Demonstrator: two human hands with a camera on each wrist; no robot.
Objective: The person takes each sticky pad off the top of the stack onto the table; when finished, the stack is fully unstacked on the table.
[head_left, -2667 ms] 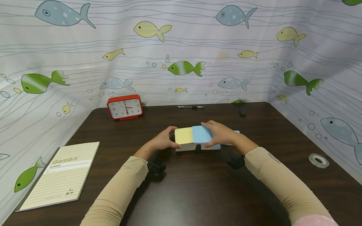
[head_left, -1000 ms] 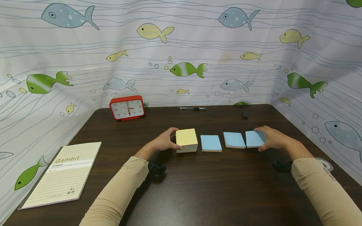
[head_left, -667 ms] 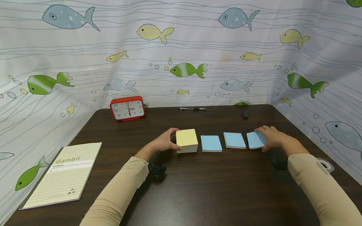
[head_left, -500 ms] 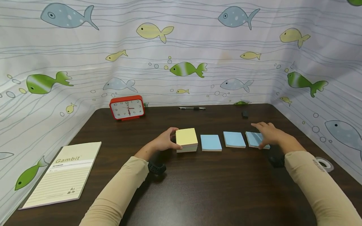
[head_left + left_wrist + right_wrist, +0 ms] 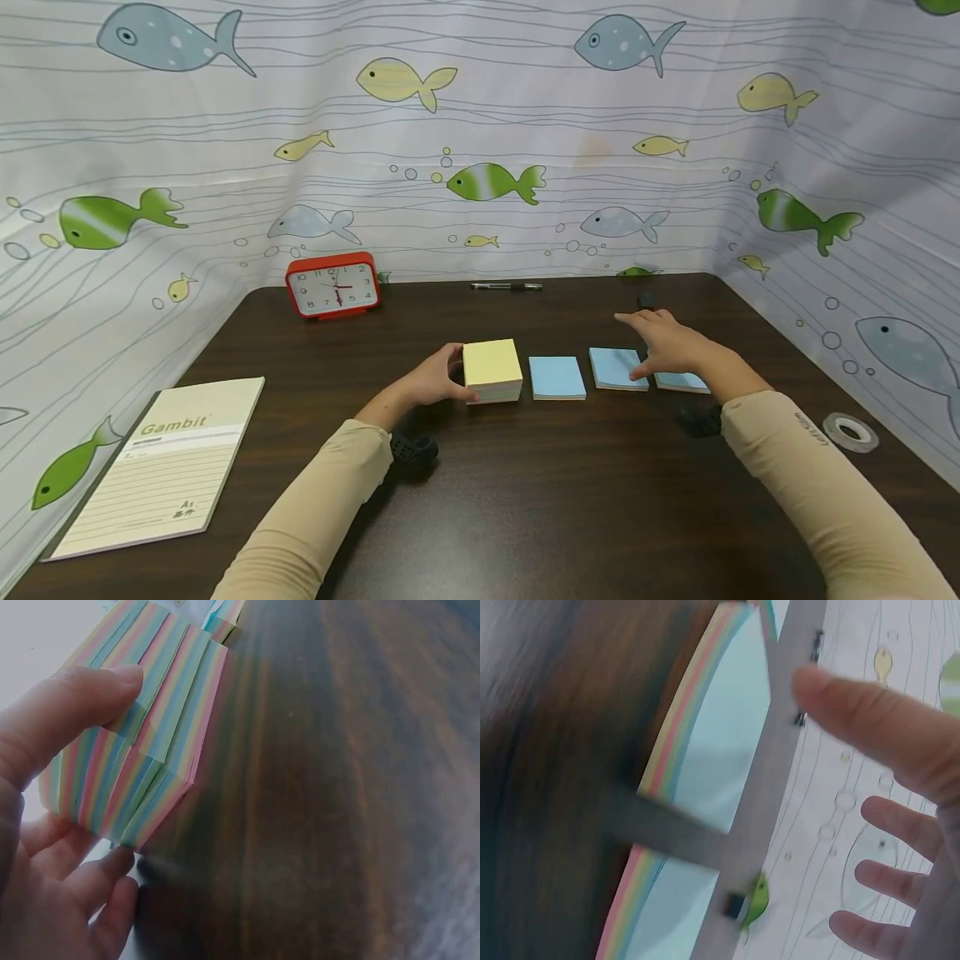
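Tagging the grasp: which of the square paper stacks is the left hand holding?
The leftmost stack, in the left hand: it alone has a yellow top and is clearly the tallest. The other three are low, blue-topped pads.

right fingers [image 5: 636, 322] | off rightmost blue pad [image 5: 682, 382] | now near middle blue pad [image 5: 610, 367]

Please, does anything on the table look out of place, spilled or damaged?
Nothing looks spilled or damaged. Slightly untidy: the yellow-topped stack shows uneven edges, and the middle blue pad lies slightly farther back than the left blue pad, so the row is crooked.
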